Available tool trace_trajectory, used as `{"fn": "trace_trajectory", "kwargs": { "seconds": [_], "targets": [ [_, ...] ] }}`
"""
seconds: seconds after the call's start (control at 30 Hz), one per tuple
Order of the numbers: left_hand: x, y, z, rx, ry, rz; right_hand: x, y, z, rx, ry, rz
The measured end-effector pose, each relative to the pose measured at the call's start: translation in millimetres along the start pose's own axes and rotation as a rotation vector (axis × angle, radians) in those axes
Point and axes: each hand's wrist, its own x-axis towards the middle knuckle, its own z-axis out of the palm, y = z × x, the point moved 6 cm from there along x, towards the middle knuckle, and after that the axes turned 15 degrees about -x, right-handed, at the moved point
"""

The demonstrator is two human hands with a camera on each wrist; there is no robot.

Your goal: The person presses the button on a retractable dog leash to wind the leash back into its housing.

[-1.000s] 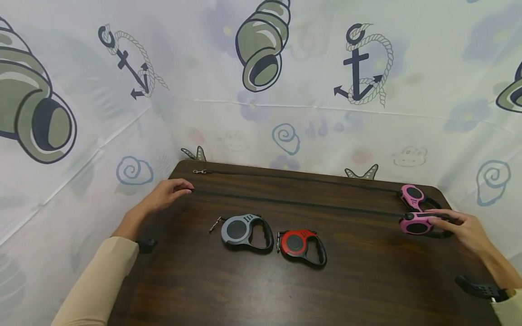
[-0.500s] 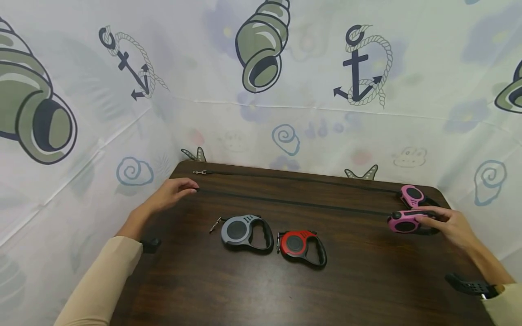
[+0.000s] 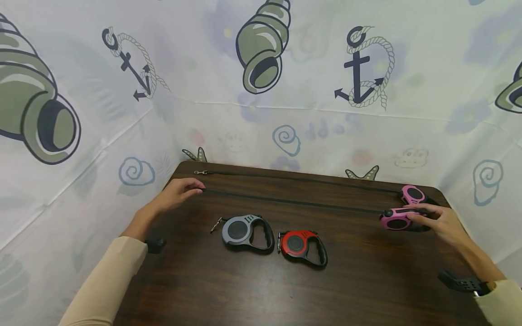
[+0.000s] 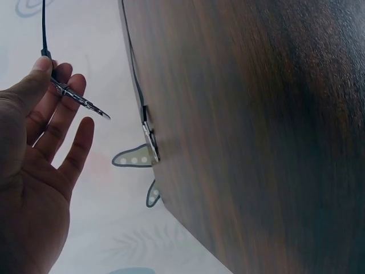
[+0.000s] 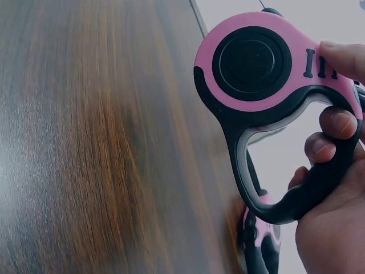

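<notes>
My right hand [image 3: 442,224] grips the black handle of a pink retractable dog leash [image 3: 395,219], its fingers through the loop in the right wrist view. From that leash a dark strap [image 3: 293,200] stretches across above the table. At the far end my left hand [image 3: 177,192] pinches the strap between thumb and finger. Beyond the pinch hangs a metal snap hook [image 4: 82,101], seen in the left wrist view; the other fingers are loosely spread. Behind, a second pink leash [image 3: 413,194] lies on the table, its strap [image 3: 285,177] pulled out to another snap hook [image 3: 200,172].
On the brown table [image 3: 228,290] lie a grey retractable leash [image 3: 237,230] and a smaller red one [image 3: 295,244], side by side, with straps wound in. A patterned cloth [image 3: 228,117] hangs right behind the table's back edge.
My right hand has moved left with the pink leash, uncovering more of the one behind. My left hand has shifted slightly right. The strap between them is shorter and still stretched.
</notes>
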Motion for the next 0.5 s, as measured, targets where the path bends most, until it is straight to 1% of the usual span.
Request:
{"fn": "trace_trajectory", "kwargs": {
  "seconds": [0.13,0.27,0.5],
  "targets": [
    [4.5,2.0,0.2,-0.016,0.0,0.031,4,-8,2.7,0.039,-0.001,-0.038],
    [8.9,2.1,0.9,-0.03,-0.009,0.034,8,-16,4.9,0.063,0.002,-0.075],
    [15.5,5.3,1.9,-0.036,-0.023,0.029,16,-24,9.3,0.037,-0.012,-0.072]
  ]
}}
